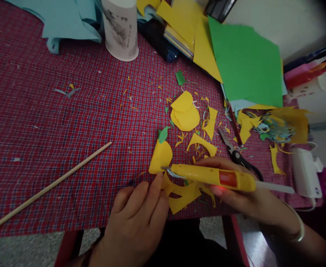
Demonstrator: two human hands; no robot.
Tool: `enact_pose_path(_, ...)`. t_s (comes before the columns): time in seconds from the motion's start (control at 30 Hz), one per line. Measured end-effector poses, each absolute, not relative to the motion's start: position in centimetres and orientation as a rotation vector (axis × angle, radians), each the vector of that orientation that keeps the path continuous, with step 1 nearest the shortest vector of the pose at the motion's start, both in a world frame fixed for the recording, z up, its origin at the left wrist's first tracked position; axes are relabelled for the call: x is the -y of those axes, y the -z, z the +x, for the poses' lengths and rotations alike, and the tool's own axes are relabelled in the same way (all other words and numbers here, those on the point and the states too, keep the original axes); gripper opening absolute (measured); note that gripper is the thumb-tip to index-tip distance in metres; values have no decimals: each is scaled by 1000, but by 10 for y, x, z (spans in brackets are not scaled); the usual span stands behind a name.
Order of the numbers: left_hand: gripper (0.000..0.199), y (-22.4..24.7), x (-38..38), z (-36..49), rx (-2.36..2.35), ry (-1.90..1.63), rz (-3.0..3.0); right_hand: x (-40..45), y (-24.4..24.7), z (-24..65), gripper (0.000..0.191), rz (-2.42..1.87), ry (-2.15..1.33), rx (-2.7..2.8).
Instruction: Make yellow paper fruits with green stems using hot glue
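A yellow glue gun [210, 177] with a white glue stick at its back is held in my right hand [230, 189], whose fingers wrap round it. Its tip meets the lower right edge of a folded yellow paper piece [160, 157]. A small green paper leaf [163, 135] sits at the top of that piece. My left hand [140, 215] lies below, fingers bent and close together, the index fingertip at the piece's bottom edge; whether anything is pinched is hidden. Yellow paper circles [185, 116] lie just above, and yellow cut-out scraps [183, 196] lie under the gun.
Scissors [237, 155] and a pencil [234, 124] lie to the right, near a green sheet [246, 63]. A wooden stick [51, 185] crosses the left side of the checked cloth [96, 111]. A paper cup [121, 29] stands at the back, beside blue paper [65, 22].
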State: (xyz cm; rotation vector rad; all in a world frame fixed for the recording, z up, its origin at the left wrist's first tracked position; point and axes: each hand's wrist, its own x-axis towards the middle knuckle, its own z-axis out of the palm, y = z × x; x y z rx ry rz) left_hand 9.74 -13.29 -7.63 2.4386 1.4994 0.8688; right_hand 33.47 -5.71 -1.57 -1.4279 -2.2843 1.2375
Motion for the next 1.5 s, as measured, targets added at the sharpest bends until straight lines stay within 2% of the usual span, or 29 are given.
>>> enact_pose_path(0.8,16,81,135,97,-1536,-914,2416,52,24,343,33,-1444,-1088,2247)
enact_pose_path(1.3,16,80,138,96,-1526,-884,2407,68,18,341,36,-1441,-1234,2302)
enact_pose_path(1.5,16,81,136,98,-1528,-916,2366,62,20,346,34,-1500,-1184,2233)
